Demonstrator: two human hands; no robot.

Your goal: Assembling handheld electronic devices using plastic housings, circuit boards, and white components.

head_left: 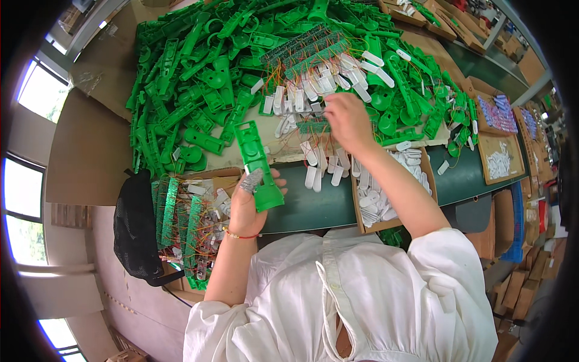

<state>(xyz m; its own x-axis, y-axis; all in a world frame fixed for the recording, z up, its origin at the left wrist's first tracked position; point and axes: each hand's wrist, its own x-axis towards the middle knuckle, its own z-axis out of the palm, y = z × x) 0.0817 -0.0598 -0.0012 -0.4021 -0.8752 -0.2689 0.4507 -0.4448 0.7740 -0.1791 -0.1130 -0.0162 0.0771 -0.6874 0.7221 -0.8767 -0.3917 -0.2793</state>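
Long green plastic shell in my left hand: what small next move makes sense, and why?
Perhaps pick out a wired white oblong plastic tab with your right hand, which is beside it; your left hand holds the green shell, recessed face showing.

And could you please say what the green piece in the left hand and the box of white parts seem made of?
Green piece: probably moulded plastic, slightly glossy, judging by its even colour and raised edges. Box: likely cardboard, matte, given its brown, thin walls.
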